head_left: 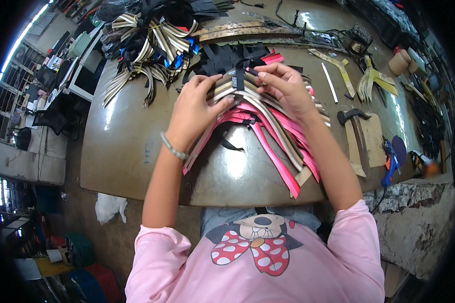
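Observation:
A bundle of webbing straps lies bent in an arch on the table in front of me. Beige, brown and white striped straps (262, 103) lie on its far side, pink straps (275, 156) on the near side. My left hand (194, 108) grips the bundle's left part, thumb on the near side and fingers over the top. A narrow black strap (239, 78) crosses the top of the arch. Beside it, my right hand (287, 91) pinches a small dark piece between thumb and forefinger; whether it belongs to the black strap I cannot tell. A loose black strip (231, 145) lies under the arch.
Black straps (225, 61) are heaped behind the bundle. More striped straps (162, 40) pile up at the far left. On the right lie a white strip (329, 83), a yellowish strap bundle (373, 81), a hammer (360, 139) on cardboard (374, 144) and a blue glue gun (389, 171).

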